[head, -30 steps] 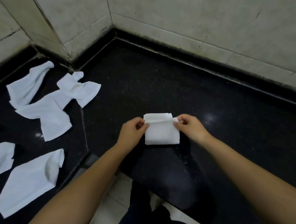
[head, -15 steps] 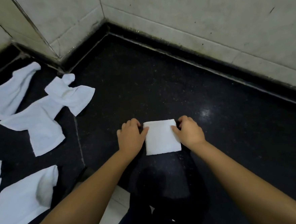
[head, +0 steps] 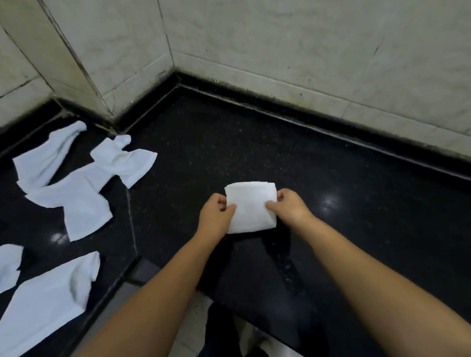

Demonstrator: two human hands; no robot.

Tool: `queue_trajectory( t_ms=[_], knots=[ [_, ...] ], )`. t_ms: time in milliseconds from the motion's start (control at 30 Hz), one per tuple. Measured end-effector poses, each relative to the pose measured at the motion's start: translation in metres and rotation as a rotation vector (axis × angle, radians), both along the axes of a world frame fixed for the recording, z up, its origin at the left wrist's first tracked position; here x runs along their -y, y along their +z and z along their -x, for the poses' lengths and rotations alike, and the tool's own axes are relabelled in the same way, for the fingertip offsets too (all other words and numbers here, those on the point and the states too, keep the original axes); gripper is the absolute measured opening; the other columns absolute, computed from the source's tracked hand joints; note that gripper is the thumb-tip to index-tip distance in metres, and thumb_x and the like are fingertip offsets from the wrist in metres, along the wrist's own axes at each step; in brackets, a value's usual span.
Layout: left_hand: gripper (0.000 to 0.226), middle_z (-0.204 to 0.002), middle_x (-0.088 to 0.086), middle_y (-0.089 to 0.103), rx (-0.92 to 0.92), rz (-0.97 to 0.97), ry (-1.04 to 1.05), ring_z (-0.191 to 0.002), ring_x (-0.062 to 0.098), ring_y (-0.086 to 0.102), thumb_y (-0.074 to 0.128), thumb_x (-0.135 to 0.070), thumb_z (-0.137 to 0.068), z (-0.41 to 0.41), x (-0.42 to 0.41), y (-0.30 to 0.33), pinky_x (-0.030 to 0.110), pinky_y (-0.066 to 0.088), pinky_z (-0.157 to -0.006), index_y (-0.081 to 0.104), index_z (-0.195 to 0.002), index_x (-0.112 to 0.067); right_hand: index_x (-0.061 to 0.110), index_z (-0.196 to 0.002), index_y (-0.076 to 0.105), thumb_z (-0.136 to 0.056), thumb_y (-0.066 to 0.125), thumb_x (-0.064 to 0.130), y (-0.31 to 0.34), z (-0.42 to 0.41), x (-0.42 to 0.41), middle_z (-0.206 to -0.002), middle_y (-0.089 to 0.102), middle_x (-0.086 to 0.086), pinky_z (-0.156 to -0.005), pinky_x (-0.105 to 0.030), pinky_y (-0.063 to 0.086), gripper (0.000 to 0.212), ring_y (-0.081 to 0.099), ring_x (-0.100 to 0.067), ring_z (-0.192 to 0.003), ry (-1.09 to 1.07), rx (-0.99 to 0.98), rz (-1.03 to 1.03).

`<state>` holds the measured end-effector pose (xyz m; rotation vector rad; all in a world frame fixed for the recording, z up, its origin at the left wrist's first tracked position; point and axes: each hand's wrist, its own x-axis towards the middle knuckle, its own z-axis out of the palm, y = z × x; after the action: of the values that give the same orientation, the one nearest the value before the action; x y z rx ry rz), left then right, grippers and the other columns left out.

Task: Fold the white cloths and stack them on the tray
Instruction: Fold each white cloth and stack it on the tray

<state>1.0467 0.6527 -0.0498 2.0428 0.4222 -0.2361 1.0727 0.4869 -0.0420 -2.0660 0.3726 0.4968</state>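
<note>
Head view. A small, squarely folded white terry cloth was held at the centre of the frame, the left hand pinching its 9 o'clock edge and the right hand pinching its 3 o'clock edge, thumbs on top and fingers curled beneath. Whether the cloth rested on the polished black speckled stone counter or was lifted just clear of it could not be told.

Risks, as judged. The fold was secured only by the two pinches; releasing one side in carriage would probably let the layers spring open. No tray appeared in the frame, so the cloth would have to travel out of view, and a long one-handed carry would raise that risk. The glossy stone offered little friction, so a cloth set down carelessly could slide or skew.

Edges and room. The counter's front edge ran from about 8 o'clock toward 6 o'clock, close below the forearms, with pale floor tile beneath; a cloth dropped there would fall off. The grey tiled wall closed the far side from 10 to 3 o'clock. Open dark stone lay from 12 to 4 o'clock. At 9 o'clock, well apart, lay several unfolded white cloths, some overlapping, one large cloth near the edge at 8 o'clock.
</note>
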Motion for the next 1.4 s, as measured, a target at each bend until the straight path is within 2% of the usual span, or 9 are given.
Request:
queue_trajectory(
  t_ms=[200, 333, 433, 533, 633, 767, 900, 1133, 1400],
  knots=[
    [0.038, -0.101, 0.006, 0.064, 0.015, 0.323, 0.038, -0.080, 0.012, 0.062, 0.058, -0.006, -0.088, 0.028, 0.024, 0.039, 0.020, 0.050, -0.060, 0.050, -0.125, -0.010, 0.009, -0.089, 0.063, -0.087, 0.059, 0.002, 0.029, 0.039, 0.037, -0.094, 0.066, -0.011, -0.078, -0.037, 0.052, 0.009, 0.062, -0.021, -0.079, -0.286, -0.087, -0.494],
    [0.022, -0.108, 0.011, 0.068, -0.092, 0.492, -0.058, -0.086, 0.016, 0.065, 0.054, -0.004, -0.090, 0.046, 0.047, 0.052, 0.030, 0.055, -0.074, 0.062, -0.111, -0.006, 0.012, -0.091, 0.063, -0.089, 0.056, 0.003, 0.046, 0.085, 0.062, -0.096, 0.067, -0.009, -0.085, -0.043, 0.053, 0.011, 0.063, -0.023, -0.087, -0.362, 0.013, -0.559],
    [0.016, -0.102, 0.008, 0.068, -0.159, 0.550, -0.141, -0.085, 0.013, 0.064, 0.054, -0.006, -0.092, 0.064, 0.070, 0.060, 0.027, 0.053, -0.071, 0.063, -0.105, -0.009, 0.013, -0.092, 0.064, -0.089, 0.057, 0.005, 0.050, 0.126, 0.085, -0.098, 0.068, -0.008, -0.078, -0.040, 0.055, 0.011, 0.064, -0.023, -0.088, -0.470, 0.072, -0.553],
    [0.017, -0.100, 0.007, 0.067, -0.218, 0.555, -0.266, -0.087, 0.016, 0.064, 0.054, -0.006, -0.092, 0.087, 0.097, 0.061, 0.032, 0.053, -0.082, 0.062, -0.107, -0.007, 0.013, -0.094, 0.065, -0.089, 0.058, 0.007, 0.050, 0.177, 0.107, -0.099, 0.069, -0.009, -0.068, -0.034, 0.053, 0.011, 0.065, -0.022, -0.086, -0.612, 0.137, -0.550],
    [0.016, -0.103, 0.008, 0.068, -0.266, 0.537, -0.408, -0.093, 0.019, 0.064, 0.056, -0.008, -0.091, 0.119, 0.125, 0.058, 0.037, 0.053, -0.088, 0.063, -0.105, -0.007, 0.010, -0.099, 0.064, -0.090, 0.057, 0.007, 0.048, 0.239, 0.121, -0.101, 0.069, -0.010, -0.074, -0.038, 0.055, 0.012, 0.066, -0.023, -0.088, -0.760, 0.190, -0.562],
    [0.008, -0.098, 0.006, 0.068, -0.333, 0.537, -0.593, -0.085, 0.015, 0.063, 0.057, -0.008, -0.090, 0.171, 0.165, 0.049, 0.031, 0.053, -0.077, 0.063, -0.094, -0.011, 0.006, -0.104, 0.062, -0.091, 0.056, 0.006, 0.046, 0.324, 0.141, -0.096, 0.068, -0.008, -0.075, -0.040, 0.055, 0.014, 0.065, -0.022, -0.083, -0.920, 0.225, -0.544],
    [0.007, -0.092, 0.004, 0.066, -0.358, 0.498, -0.771, -0.080, 0.013, 0.062, 0.056, -0.007, -0.091, 0.224, 0.220, 0.051, 0.029, 0.053, -0.071, 0.061, -0.090, -0.011, 0.010, -0.095, 0.063, -0.091, 0.056, 0.007, 0.046, 0.399, 0.173, -0.088, 0.066, -0.006, -0.060, -0.028, 0.052, 0.009, 0.063, -0.017, -0.073, -1.091, 0.279, -0.518],
    [0.015, -0.078, 0.001, 0.065, -0.382, 0.475, -1.037, -0.068, 0.011, 0.061, 0.056, -0.006, -0.091, 0.345, 0.357, 0.060, 0.023, 0.050, -0.059, 0.060, -0.079, -0.014, 0.018, -0.086, 0.063, -0.090, 0.059, 0.012, 0.046, 0.543, 0.273, -0.086, 0.066, -0.003, -0.064, -0.027, 0.046, 0.008, 0.061, -0.017, -0.074, -1.327, 0.375, -0.488],
    [0.018, -0.082, 0.008, 0.063, -0.358, 0.540, -1.174, -0.073, 0.018, 0.059, 0.055, -0.004, -0.092, 0.483, 0.540, 0.085, 0.031, 0.051, -0.068, 0.057, -0.075, -0.010, 0.013, -0.090, 0.063, -0.091, 0.058, 0.009, 0.084, 0.689, 0.438, -0.084, 0.062, -0.009, -0.060, -0.026, 0.044, 0.007, 0.054, -0.017, -0.066, -1.398, 0.427, -0.304]
  ],
)
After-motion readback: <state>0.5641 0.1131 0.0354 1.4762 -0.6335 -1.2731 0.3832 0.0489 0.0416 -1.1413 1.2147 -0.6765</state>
